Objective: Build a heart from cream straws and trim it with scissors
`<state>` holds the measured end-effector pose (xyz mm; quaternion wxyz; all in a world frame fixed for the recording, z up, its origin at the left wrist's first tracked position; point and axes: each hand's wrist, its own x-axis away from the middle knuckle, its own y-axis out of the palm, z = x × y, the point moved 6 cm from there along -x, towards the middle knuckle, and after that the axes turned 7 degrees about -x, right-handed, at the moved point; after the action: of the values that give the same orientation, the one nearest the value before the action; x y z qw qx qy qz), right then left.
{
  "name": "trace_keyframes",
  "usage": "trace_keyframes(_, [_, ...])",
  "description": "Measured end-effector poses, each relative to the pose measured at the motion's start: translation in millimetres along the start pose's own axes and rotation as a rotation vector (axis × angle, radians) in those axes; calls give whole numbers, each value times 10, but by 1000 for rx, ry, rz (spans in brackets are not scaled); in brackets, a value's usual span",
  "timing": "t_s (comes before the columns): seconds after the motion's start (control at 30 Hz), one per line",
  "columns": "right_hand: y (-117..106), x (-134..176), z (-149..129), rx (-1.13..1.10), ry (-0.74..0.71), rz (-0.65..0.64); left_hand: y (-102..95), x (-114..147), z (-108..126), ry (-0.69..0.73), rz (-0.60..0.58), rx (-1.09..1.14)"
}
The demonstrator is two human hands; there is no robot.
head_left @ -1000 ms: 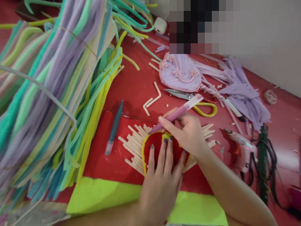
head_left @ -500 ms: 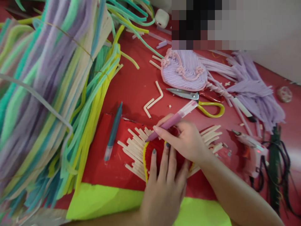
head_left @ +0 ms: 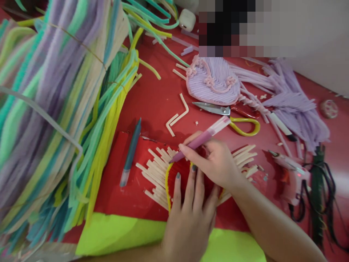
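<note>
My right hand (head_left: 216, 163) is closed round a purple marker (head_left: 196, 143), its tip down at the upper left of a red shape (head_left: 182, 170) edged in yellow. Flat on that shape lies my left hand (head_left: 189, 211), fingers spread, hiding much of it. Cream pipe cleaner pieces (head_left: 152, 174) fan out from under the left side of the yellow edge, and more cream pieces (head_left: 244, 154) stick out at the right. Beneath is a red sheet (head_left: 114, 196). A teal marker (head_left: 131, 153) lies on it, left of my hands.
Bundled pipe cleaners (head_left: 57, 109) fill the left side. Scissors (head_left: 218, 108) and a lilac pipe cleaner piece (head_left: 215, 78) lie beyond my hands. At the right are a glue gun (head_left: 294, 176) and its dark cable. Yellow-green paper (head_left: 117, 234) lies in front; a white case (head_left: 187, 20) stands far back.
The purple marker and my right hand have shifted only very slightly. My left hand stays flat on the red shape, and the other things look the same.
</note>
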<state>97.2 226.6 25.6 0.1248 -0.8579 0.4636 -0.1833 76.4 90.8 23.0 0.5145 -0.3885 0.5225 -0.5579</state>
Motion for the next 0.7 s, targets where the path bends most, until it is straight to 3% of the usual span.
trace_keyframes(0.13, [-54,4,18,27,11,108,6,3,-2,3,-3,0])
trace_keyframes(0.33, [-54,12,18,34,-14,74,-25,-5,-17,1,8,-3])
trace_keyframes(0.53, [-164,63,109,37,46,168,-23,-29,-15,5,10,7])
trace_keyframes(0.7, [-158,81,66,10,-22,142,-17,-19,-9,4,13,9])
